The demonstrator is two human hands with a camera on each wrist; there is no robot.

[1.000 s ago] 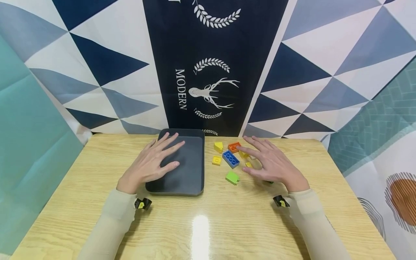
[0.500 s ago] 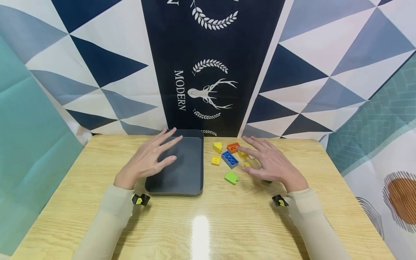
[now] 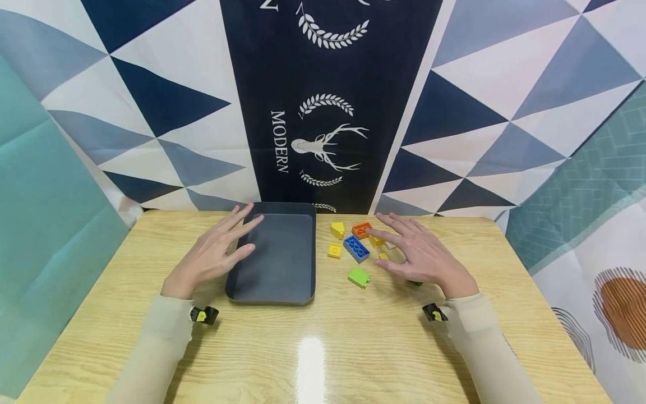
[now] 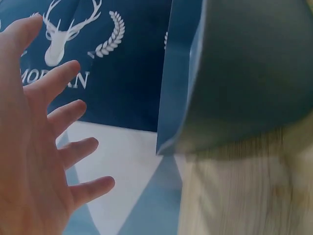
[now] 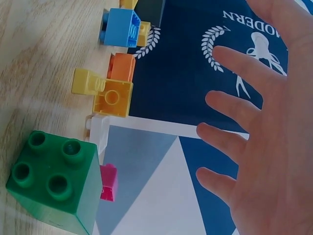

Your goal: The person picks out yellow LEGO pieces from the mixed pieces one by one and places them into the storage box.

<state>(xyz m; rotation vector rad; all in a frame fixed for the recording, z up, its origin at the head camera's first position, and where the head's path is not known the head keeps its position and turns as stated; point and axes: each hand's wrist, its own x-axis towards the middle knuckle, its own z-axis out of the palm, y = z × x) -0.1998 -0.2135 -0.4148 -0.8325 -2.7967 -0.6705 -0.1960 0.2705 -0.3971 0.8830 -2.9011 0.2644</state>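
Note:
My left hand point(image 3: 208, 257), fingers spread, is held over the left edge of a dark grey tray point(image 3: 282, 261). In the left wrist view nothing lies in that hand, and the tray's side point(image 4: 244, 73) rises beside it. My right hand point(image 3: 424, 255) hovers with spread fingers over the right part of a group of toy building bricks, hiding some of them. Left of it lie a blue brick point(image 3: 356, 248), an orange brick point(image 3: 361, 230) and a light green brick point(image 3: 359, 277). A dark green brick point(image 5: 54, 181) stands nearest the right wrist camera.
Two yellow bricks point(image 3: 335, 250) lie by the tray's right side. The right wrist view also has a white brick point(image 5: 99, 133) and a pink brick point(image 5: 108, 182). A patterned cloth point(image 3: 323, 140) hangs behind the wooden table point(image 3: 262, 353).
My left hand has drawn back to the left, from above the tray's middle to its left edge. My right hand and the bricks stay in place.

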